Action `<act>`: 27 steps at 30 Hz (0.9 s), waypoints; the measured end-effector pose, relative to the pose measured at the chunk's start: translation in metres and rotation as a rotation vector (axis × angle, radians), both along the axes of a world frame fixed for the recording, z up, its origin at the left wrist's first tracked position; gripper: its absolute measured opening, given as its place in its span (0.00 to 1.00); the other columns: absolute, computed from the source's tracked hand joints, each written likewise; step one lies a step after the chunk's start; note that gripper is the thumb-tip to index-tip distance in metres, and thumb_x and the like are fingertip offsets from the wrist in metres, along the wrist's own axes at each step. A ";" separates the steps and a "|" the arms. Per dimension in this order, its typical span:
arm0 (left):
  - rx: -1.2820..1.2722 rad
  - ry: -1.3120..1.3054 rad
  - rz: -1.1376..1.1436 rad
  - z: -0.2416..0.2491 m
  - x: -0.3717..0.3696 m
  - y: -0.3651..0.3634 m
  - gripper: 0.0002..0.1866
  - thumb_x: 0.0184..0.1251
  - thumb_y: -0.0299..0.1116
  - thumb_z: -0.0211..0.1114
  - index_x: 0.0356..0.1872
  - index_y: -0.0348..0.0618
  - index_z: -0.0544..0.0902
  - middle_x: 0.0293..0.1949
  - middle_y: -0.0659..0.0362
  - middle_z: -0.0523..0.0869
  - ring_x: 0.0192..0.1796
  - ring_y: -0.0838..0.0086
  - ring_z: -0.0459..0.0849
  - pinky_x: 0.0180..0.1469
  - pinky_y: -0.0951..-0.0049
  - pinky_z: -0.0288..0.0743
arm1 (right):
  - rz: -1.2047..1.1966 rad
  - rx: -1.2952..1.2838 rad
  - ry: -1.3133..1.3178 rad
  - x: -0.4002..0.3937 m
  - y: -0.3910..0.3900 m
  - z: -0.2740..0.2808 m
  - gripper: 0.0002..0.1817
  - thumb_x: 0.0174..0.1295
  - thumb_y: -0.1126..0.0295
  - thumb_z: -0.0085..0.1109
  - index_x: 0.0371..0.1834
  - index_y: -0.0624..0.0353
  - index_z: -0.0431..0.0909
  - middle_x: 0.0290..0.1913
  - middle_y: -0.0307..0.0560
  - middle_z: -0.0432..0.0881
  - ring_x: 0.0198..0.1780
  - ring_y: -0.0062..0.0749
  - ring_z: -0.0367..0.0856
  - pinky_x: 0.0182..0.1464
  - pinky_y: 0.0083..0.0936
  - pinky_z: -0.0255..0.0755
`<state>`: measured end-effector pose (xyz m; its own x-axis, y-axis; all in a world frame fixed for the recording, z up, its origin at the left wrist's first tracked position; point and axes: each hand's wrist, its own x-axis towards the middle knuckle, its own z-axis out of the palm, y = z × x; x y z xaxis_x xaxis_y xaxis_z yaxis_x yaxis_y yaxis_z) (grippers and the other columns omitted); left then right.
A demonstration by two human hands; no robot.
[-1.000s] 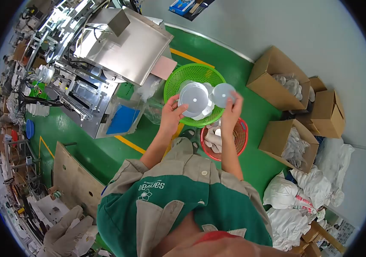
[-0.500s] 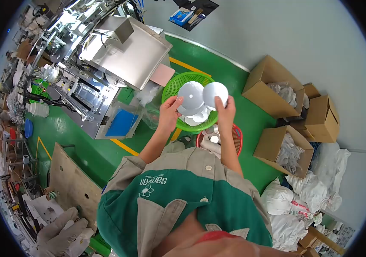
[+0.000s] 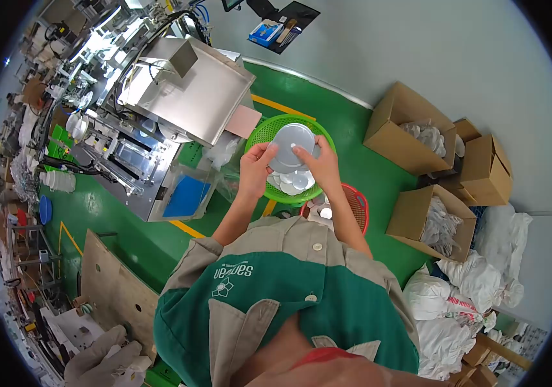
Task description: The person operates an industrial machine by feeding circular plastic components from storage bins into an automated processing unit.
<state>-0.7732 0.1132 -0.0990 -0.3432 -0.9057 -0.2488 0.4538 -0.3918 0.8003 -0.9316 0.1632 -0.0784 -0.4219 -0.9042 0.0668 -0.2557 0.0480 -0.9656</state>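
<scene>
Above the green basket [image 3: 258, 134], my left hand [image 3: 256, 169] pinches the left edge of a round pale grey disc [image 3: 291, 138], thumb on its face. My right hand [image 3: 322, 165] grips from the right, its thumb pressed on the front disc near the middle. A second disc shows only as a sliver behind the front one, by the right fingers; most of it is hidden. Below, several white and silvery discs [image 3: 292, 183] lie in the basket.
A red basket [image 3: 359, 205] with pale parts stands close in front of my body. To the left is a metal machine [image 3: 192, 87] with a blue bin [image 3: 187, 195]. Open cardboard boxes [image 3: 400, 158] with bagged parts and white sacks [image 3: 440, 345] line the right side.
The two discs, side by side half a second ago, now overlap, the right one slid behind the left. My right hand has moved left, its thumb now on the front disc.
</scene>
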 end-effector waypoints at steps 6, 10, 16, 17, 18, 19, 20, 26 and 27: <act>-0.008 0.044 0.026 0.010 0.002 -0.004 0.11 0.64 0.26 0.61 0.46 0.33 0.76 0.42 0.55 0.82 0.42 0.73 0.82 0.46 0.73 0.79 | -0.182 -0.174 -0.437 -0.024 0.009 0.005 0.10 0.62 0.64 0.58 0.38 0.57 0.72 0.26 0.29 0.69 0.26 0.11 0.60 0.27 0.13 0.56; -0.008 0.045 0.093 0.016 0.002 -0.005 0.09 0.64 0.27 0.61 0.43 0.34 0.76 0.36 0.57 0.82 0.37 0.76 0.82 0.41 0.74 0.80 | -0.282 -0.213 -0.286 -0.038 0.011 -0.006 0.11 0.64 0.64 0.55 0.42 0.58 0.69 0.32 0.33 0.71 0.31 0.14 0.64 0.32 0.15 0.61; 0.011 0.087 0.123 0.025 0.010 -0.003 0.09 0.65 0.29 0.60 0.42 0.37 0.74 0.37 0.58 0.80 0.37 0.75 0.82 0.39 0.72 0.81 | -0.098 -0.124 -0.281 -0.010 0.011 0.007 0.21 0.62 0.66 0.56 0.54 0.65 0.64 0.47 0.49 0.73 0.48 0.29 0.72 0.52 0.25 0.68; 0.023 0.074 0.139 0.025 0.014 -0.003 0.09 0.65 0.29 0.59 0.43 0.37 0.72 0.37 0.58 0.79 0.37 0.74 0.82 0.39 0.71 0.81 | -0.063 -0.126 -0.277 -0.005 0.009 0.006 0.22 0.62 0.67 0.56 0.55 0.64 0.63 0.48 0.49 0.73 0.49 0.30 0.73 0.52 0.25 0.68; 0.047 0.066 0.163 0.026 0.018 -0.001 0.10 0.65 0.29 0.59 0.43 0.37 0.72 0.38 0.57 0.79 0.37 0.74 0.82 0.39 0.71 0.82 | -0.036 -0.107 -0.267 0.001 0.009 0.006 0.22 0.61 0.67 0.57 0.55 0.64 0.63 0.49 0.50 0.73 0.50 0.30 0.73 0.53 0.25 0.68; 0.072 0.060 0.196 0.028 0.022 0.001 0.10 0.65 0.29 0.60 0.43 0.37 0.72 0.38 0.57 0.78 0.38 0.73 0.81 0.39 0.70 0.82 | 0.001 -0.088 -0.254 0.008 0.008 0.007 0.22 0.61 0.67 0.57 0.55 0.64 0.63 0.49 0.50 0.73 0.50 0.31 0.73 0.53 0.26 0.67; 0.078 0.064 0.241 0.030 0.028 0.002 0.10 0.65 0.29 0.60 0.43 0.37 0.72 0.38 0.57 0.78 0.38 0.73 0.81 0.39 0.70 0.82 | 0.065 -0.111 -0.257 0.013 0.005 0.000 0.22 0.62 0.69 0.56 0.56 0.64 0.62 0.49 0.49 0.73 0.50 0.28 0.72 0.54 0.25 0.67; 0.135 0.068 0.303 0.022 0.078 0.016 0.19 0.56 0.21 0.65 0.49 0.34 0.70 0.44 0.55 0.78 0.46 0.70 0.80 0.48 0.67 0.79 | 0.237 -0.013 -0.274 0.072 0.001 0.008 0.23 0.59 0.69 0.58 0.55 0.64 0.63 0.50 0.52 0.72 0.51 0.33 0.72 0.55 0.27 0.66; 0.133 0.090 0.307 0.017 0.087 0.014 0.20 0.56 0.21 0.65 0.49 0.34 0.70 0.44 0.55 0.78 0.46 0.70 0.80 0.48 0.67 0.79 | 0.245 -0.052 -0.183 0.079 -0.002 0.001 0.23 0.59 0.69 0.58 0.56 0.64 0.63 0.51 0.53 0.72 0.52 0.34 0.72 0.55 0.27 0.66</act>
<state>-0.6861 0.1274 -0.0816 -0.0852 -0.9320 -0.3524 0.6331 -0.3237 0.7031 -0.8521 0.1617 -0.0771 -0.2013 -0.9778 0.0589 -0.0752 -0.0446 -0.9962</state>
